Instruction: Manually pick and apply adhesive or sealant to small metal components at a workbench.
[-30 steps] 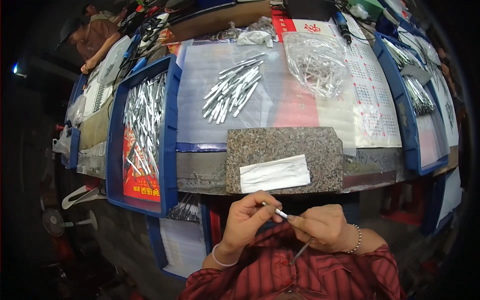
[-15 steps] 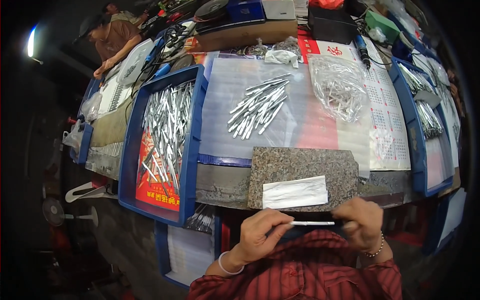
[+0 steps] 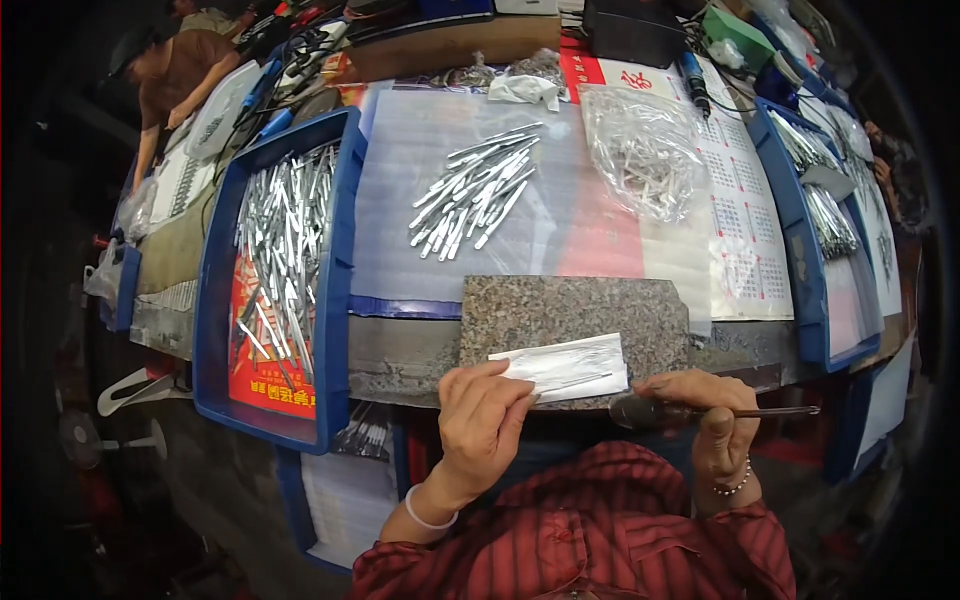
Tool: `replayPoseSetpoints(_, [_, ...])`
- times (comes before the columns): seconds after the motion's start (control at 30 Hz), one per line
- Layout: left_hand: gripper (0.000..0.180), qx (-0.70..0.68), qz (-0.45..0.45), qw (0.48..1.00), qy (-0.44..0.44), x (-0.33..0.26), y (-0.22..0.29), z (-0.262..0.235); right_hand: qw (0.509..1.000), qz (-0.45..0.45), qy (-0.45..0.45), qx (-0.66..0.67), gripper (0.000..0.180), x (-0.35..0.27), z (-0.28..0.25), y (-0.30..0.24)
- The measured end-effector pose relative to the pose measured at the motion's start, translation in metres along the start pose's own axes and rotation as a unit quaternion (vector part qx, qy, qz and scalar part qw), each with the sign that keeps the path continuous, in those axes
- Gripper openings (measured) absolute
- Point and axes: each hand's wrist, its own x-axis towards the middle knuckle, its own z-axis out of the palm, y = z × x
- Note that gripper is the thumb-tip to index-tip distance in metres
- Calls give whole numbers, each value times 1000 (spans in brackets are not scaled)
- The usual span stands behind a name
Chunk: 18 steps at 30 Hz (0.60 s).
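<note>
My left hand (image 3: 482, 415) is closed at the left end of a white folded pad (image 3: 560, 362), pinching a thin silver metal strip (image 3: 580, 384) that lies along it. The fingers hide the strip's near end. Beneath the pad is a speckled granite slab (image 3: 575, 305) at the table's front edge. My right hand (image 3: 708, 415) is wrapped round the thin brown handle of a hammer (image 3: 770, 411). Its dark, slightly blurred head is just below the pad's right corner. Beyond the slab lies a loose pile of silver strips (image 3: 470, 195) on clear plastic sheeting.
On the left stands a blue tray (image 3: 335, 380) with many silver strips. A clear plastic bag (image 3: 650, 150) lies behind the slab, with a blue-handled tool (image 3: 693, 80) beyond it. Another blue tray (image 3: 815, 300) is at right. A co-worker (image 3: 180, 80) sits far left.
The strip has gone from between both hands onto the pad, where my left hand holds it. My right hand has let go of it and taken up the hammer. The view has shifted slightly.
</note>
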Motion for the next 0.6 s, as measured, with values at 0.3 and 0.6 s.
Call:
replayPoseSetpoints(0.3, [24,75,31,996,-31,-2,-7,9,994,-13,-61,-92,42,17,4,15])
replayPoseSetpoints(0.6, [26,61,20,997,-47,-5,-5,9,968,-73,-110,-214,18,34,18,26])
